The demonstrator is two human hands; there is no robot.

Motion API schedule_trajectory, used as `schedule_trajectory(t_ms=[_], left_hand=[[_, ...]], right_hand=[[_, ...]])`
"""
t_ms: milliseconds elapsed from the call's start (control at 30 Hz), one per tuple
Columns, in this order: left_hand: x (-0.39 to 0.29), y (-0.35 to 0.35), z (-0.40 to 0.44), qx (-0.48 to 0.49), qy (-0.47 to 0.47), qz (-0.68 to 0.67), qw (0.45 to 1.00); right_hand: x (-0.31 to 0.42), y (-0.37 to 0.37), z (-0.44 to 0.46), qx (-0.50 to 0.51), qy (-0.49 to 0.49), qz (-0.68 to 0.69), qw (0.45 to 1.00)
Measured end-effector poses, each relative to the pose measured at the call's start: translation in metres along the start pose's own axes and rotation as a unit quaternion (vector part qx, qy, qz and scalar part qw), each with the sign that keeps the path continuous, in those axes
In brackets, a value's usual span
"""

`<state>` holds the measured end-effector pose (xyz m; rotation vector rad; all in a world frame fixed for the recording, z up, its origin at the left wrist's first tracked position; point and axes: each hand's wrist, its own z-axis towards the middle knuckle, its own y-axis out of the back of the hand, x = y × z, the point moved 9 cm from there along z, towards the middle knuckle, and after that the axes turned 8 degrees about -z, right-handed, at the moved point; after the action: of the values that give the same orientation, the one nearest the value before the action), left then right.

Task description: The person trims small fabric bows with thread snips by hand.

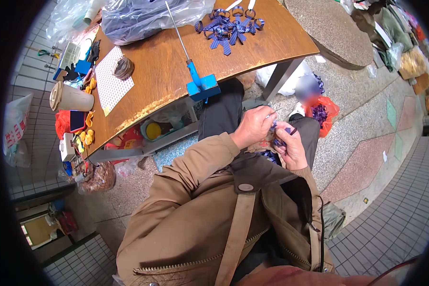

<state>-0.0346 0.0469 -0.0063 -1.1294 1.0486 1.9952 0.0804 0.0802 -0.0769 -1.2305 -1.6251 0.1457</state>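
Observation:
Above my lap, my left hand point(255, 127) and my right hand point(291, 147) are close together, fingers bent. Between them is a small piece of dark blue patterned fabric point(282, 137), pinched by both hands. More blue fabric point(270, 156) lies on my lap just below them. On the wooden table point(162, 71) is a pile of blue striped bow-like pieces point(229, 29). A blue tool with a long thin metal rod point(202, 86) stands at the table's front edge.
A large plastic bag point(148, 21), a cup point(71, 97) and a roll of brown tape point(123, 68) are on the table. An orange-red bag point(330, 114) with purple pieces sits on the floor to the right. A round stone slab point(338, 33) is behind it.

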Motion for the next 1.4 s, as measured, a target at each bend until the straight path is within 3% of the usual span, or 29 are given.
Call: schedule_trajectory(t_ms=[133, 267, 367, 433, 633, 800, 967, 1100, 1133, 1267, 1400], left_hand=[[0.002, 0.002, -0.003, -0.01, -0.002, 0.051, 0.999], [0.02, -0.008, -0.008, 0.056, 0.115, -0.018, 0.992], [0.026, -0.007, -0.007, 0.089, 0.153, -0.106, 0.979], [0.039, -0.024, -0.02, 0.164, 0.298, -0.323, 0.883], [0.03, -0.027, -0.025, 0.2, 0.282, -0.391, 0.853], [0.039, -0.024, -0.031, 0.127, 0.377, -0.407, 0.822], [0.046, -0.023, -0.03, 0.104, 0.349, -0.375, 0.853], [0.043, -0.013, -0.019, 0.11, 0.164, -0.101, 0.975], [0.04, -0.013, -0.019, 0.114, 0.166, -0.101, 0.974], [-0.012, 0.0, -0.009, 0.033, -0.029, 0.179, 0.983], [-0.014, 0.011, -0.002, -0.007, -0.044, 0.152, 0.987]], right_hand=[[0.0, -0.002, 0.0, -0.021, 0.001, -0.03, 0.999], [0.0, 0.009, 0.004, -0.049, 0.054, -0.06, 0.996], [0.005, 0.009, 0.004, -0.043, 0.064, -0.018, 0.997], [0.007, 0.009, 0.005, -0.033, 0.074, 0.024, 0.996], [0.001, 0.01, 0.008, -0.029, 0.087, 0.043, 0.995], [-0.001, 0.009, 0.012, -0.033, 0.1, 0.01, 0.994], [0.0, 0.014, 0.011, -0.097, 0.121, -0.119, 0.981], [0.002, 0.023, 0.016, -0.155, 0.198, -0.35, 0.902], [0.004, 0.02, 0.015, -0.159, 0.196, -0.348, 0.903], [0.02, 0.011, 0.004, -0.21, 0.182, -0.408, 0.87], [0.012, 0.012, 0.014, -0.155, 0.178, -0.326, 0.915]])
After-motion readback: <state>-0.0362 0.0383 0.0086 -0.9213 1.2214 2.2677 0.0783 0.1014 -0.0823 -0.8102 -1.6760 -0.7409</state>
